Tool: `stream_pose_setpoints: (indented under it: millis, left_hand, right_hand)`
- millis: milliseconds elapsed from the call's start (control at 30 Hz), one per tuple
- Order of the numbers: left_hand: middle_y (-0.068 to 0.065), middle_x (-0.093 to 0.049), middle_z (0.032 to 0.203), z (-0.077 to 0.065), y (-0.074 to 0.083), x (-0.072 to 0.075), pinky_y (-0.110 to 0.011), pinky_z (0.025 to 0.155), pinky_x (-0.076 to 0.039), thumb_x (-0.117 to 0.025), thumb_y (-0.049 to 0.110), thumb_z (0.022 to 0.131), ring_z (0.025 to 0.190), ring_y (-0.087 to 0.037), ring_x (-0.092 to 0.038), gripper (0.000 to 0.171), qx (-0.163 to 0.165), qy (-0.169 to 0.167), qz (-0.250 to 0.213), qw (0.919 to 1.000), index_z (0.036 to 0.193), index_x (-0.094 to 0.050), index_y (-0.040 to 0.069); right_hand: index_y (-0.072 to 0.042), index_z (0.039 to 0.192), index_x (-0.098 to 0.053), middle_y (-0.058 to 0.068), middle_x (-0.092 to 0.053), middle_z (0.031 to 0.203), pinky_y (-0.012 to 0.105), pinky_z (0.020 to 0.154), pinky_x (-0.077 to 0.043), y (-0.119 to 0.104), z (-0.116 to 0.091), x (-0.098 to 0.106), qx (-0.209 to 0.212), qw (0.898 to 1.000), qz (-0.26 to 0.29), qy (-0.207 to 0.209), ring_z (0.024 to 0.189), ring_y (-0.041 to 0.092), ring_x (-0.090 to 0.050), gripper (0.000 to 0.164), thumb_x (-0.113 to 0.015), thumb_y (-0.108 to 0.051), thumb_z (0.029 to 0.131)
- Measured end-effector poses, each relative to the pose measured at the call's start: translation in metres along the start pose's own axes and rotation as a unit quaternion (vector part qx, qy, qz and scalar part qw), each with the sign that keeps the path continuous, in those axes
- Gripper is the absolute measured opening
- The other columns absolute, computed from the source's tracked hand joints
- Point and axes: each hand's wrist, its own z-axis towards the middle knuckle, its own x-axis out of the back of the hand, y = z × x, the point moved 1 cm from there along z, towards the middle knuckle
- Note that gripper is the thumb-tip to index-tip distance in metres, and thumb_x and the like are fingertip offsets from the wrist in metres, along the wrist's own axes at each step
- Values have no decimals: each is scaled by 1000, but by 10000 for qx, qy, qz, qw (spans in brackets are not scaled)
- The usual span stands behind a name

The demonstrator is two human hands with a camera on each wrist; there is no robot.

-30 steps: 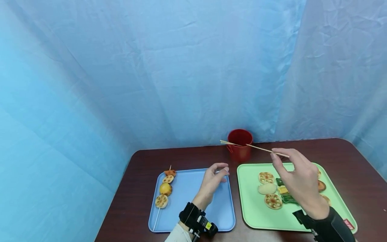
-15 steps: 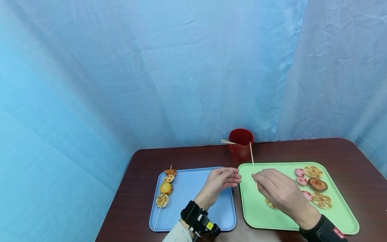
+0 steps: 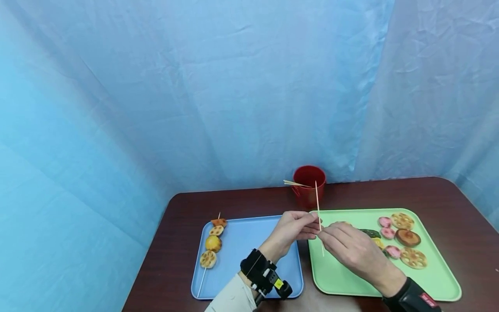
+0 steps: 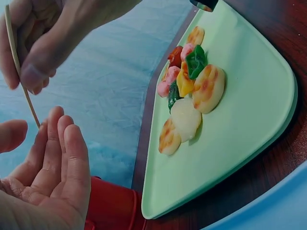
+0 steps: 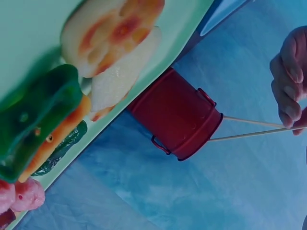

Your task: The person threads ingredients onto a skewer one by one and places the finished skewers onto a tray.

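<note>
My right hand (image 3: 360, 251) pinches a thin wooden skewer (image 3: 317, 197) that stands nearly upright over the left edge of the green tray (image 3: 325, 284). Beside it my left hand (image 3: 290, 229) is held with its fingers extended. In the left wrist view, the lower end of the skewer (image 4: 14, 57) meets the fingertips of the left hand (image 4: 57, 177), whose thumb stands apart. On the green tray lie lotus root slices (image 4: 209, 88), a pale slice (image 4: 186, 119), green pepper pieces (image 5: 41, 115), pink balls (image 3: 387, 232) and a round brown piece (image 3: 407, 237).
A blue tray (image 3: 253, 277) on the left bears a loaded skewer with lotus root slices (image 3: 208, 259), a yellow ball (image 3: 213, 243) and an orange-brown piece (image 3: 218, 222). Behind the trays stands a red cup (image 3: 306, 197) with skewers (image 3: 292, 183) leaning out. A blue curtain (image 3: 234, 95) backs the table.
My right hand has come down and left with the skewer, which has swung from slanting to nearly upright. My left hand has moved right, and its fingers have straightened to meet the skewer.
</note>
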Motion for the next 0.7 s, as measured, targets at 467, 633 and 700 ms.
stream_pose_setpoints:
  millis: [467, 633, 700]
  left_hand:
    - [-4, -76, 83, 0, -4, 2, -33, 77, -61, -70, 20, 98, 70, -9, -70, 20, -127, 210, 388, 9989, 99, -76, 0]
    - [-8, -78, 88, -3, -12, 9, -31, 72, -60, -63, 19, 102, 72, -11, -72, 15, -327, -141, 718, 9968, 101, -71, 6]
    - [-10, -77, 88, -5, -16, 13, -35, 75, -61, -61, 18, 104, 74, -14, -73, 15, -469, -290, 910, 9943, 104, -69, 5]
  right_hand:
    - [0, 110, -73, 5, -69, 97, 35, 71, -55, 5, -19, -3, -512, 9969, 43, -588, 84, 19, -66, 37, -41, -18, 112]
    - [-4, 107, -73, 2, -70, 96, 33, 72, -53, 14, -29, -2, -1485, 9862, 246, -690, 86, 19, -67, 38, -43, -27, 110]
    - [-8, 106, -74, -1, -71, 97, 30, 72, -53, 17, -32, -2, -2139, 9720, 408, -886, 87, 16, -68, 26, -55, -25, 106]
